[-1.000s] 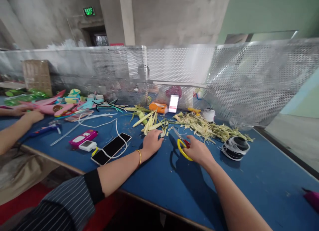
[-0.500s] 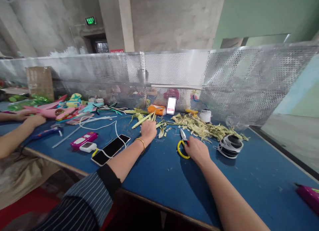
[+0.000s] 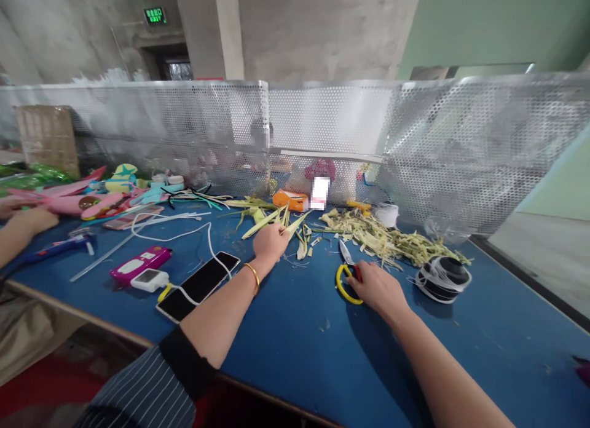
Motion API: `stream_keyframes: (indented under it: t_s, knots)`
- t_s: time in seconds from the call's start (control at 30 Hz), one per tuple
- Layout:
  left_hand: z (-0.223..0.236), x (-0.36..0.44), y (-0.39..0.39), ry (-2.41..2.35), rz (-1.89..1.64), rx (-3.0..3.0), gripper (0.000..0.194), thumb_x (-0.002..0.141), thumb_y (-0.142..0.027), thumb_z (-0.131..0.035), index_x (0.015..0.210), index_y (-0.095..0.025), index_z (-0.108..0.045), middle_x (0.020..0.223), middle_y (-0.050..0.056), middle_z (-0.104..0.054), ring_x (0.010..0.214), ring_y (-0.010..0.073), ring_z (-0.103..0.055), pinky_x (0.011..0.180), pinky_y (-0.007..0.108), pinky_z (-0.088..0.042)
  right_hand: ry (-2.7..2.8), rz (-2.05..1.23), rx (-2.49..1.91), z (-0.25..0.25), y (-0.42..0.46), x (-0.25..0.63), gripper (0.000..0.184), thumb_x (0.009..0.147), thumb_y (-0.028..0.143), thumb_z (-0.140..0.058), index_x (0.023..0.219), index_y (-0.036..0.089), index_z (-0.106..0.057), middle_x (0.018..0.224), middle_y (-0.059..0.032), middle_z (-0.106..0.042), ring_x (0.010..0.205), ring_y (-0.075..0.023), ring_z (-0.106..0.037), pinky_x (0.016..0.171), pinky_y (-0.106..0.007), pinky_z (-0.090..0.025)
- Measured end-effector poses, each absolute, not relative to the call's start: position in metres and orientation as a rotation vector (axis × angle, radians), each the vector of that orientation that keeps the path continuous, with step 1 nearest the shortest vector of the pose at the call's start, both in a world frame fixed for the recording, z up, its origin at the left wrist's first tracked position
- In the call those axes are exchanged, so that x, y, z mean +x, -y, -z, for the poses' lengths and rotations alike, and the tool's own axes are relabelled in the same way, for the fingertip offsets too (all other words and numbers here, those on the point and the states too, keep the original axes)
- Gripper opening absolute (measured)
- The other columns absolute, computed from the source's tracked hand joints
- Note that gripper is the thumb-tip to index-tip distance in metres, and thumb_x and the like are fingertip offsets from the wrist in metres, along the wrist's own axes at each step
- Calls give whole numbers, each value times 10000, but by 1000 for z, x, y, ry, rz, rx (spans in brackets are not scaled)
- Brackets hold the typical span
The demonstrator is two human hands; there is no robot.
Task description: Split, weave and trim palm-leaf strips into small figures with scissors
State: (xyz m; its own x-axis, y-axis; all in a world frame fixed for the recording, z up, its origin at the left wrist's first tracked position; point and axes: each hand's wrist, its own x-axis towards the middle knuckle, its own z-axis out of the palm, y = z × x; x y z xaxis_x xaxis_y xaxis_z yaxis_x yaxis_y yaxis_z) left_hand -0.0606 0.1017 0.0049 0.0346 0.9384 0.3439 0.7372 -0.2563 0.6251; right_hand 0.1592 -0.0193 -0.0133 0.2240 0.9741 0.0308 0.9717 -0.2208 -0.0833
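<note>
My left hand (image 3: pixel 270 242) is closed on a pale green husk strip (image 3: pixel 295 224), whose pointed end sticks out to the right of the fingers. More long husk strips (image 3: pixel 260 224) lie just beyond that hand. My right hand (image 3: pixel 377 288) grips yellow-and-red-handled scissors (image 3: pixel 346 279) low over the table, blades pointing away from me. A heap of cut husk scraps (image 3: pixel 369 231) spreads behind the scissors. Right of my right hand stands a black spool wound with white thread (image 3: pixel 443 278).
Left of my left arm lie a phone (image 3: pixel 203 283), a white cable and a magenta device (image 3: pixel 141 265). At far left a co-worker's hand (image 3: pixel 34 220) is near pink items and a blue glue gun (image 3: pixel 58 246). A perforated metal screen (image 3: pixel 184 126) closes the back; an orange packet (image 3: pixel 289 200) lies before it.
My left hand has reached to the husk strips and now holds one, drawn slightly back toward me. The scissors stay in my right hand, a little further right.
</note>
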Motion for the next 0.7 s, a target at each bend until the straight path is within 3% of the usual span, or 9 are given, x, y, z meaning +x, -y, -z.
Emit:
stream_keyframes:
  t_s: [0.2, 0.37, 0.5, 0.6, 0.7]
  knots:
    - [4, -29, -68, -1371, -1119, 1803, 278, 814, -384, -511, 770, -161, -670, 724, 40, -679, 643, 152, -585, 577, 251, -406, 1607, -22, -2066, 10, 21, 155, 286, 908, 418, -473, 924, 212, -671, 927, -77, -684, 829, -234, -636, 647, -300, -409]
    - [13, -8, -31, -1131, -1049, 1822, 259, 784, -408, -561, 663, -184, -606, 638, -5, -617, 599, 135, -527, 565, 252, -362, 1094, -716, -1450, 8, 21, 139, 446, 692, 616, -657, 812, 186, -650, 713, -30, -662, 609, -174, -592, 538, -269, -430]
    - [14, -5, -20, -1042, -979, 1816, 291, 759, -420, -586, 593, -189, -527, 566, -31, -519, 563, 118, -448, 539, 245, -310, 932, -862, -1286, 8, 22, 129, 387, 568, 499, -783, 651, 173, -591, 552, 19, -573, 498, -114, -512, 469, -226, -393]
    - [14, -2, -17, -943, -911, 1641, 359, 753, -460, -570, 538, -187, -478, 517, -45, -418, 521, 103, -368, 499, 246, -256, 928, -821, -1268, 7, 23, 130, 346, 611, 479, -739, 610, 178, -569, 512, 37, -534, 461, -92, -458, 465, -225, -380]
    - [13, 1, -13, -858, -830, 1415, 363, 755, -487, -552, 561, -181, -533, 508, -43, -423, 498, 100, -363, 483, 247, -255, 947, -766, -1264, 5, 23, 134, 316, 645, 457, -710, 597, 186, -555, 489, 47, -510, 448, -88, -426, 456, -226, -350]
